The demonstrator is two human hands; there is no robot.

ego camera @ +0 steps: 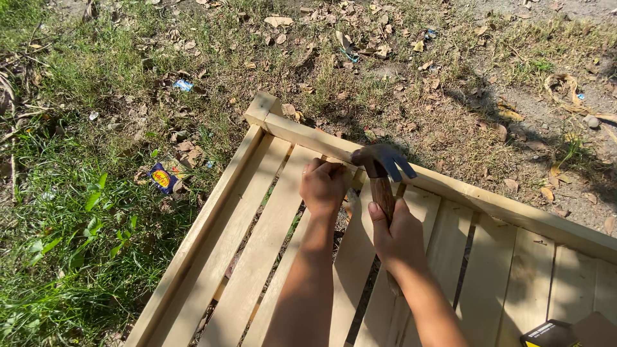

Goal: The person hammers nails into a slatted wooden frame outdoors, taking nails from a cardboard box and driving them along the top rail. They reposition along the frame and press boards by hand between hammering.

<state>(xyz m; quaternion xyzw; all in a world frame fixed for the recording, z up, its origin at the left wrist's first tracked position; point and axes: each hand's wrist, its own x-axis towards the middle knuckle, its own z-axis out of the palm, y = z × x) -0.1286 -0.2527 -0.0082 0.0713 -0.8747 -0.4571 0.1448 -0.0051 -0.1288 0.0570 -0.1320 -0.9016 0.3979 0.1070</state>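
Right hand [400,234] grips hammer [383,168], left hand [323,186] pinches something hidden at frame [302,133], frame centre; a mis-strike could hit fingers.

gripping claw hammer [384,168] handle with right hand [397,234] | pressing left hand [323,186] on wooden slatted frame [257,257] | lying over grass [71,212]

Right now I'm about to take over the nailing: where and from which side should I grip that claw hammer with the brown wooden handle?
Grip the claw hammer with the brown wooden handle low on its shaft, coming from the near side, as the right hand does. The dark metal head points away over the pale wooden slatted frame, so a low grip probably gives the best swing.
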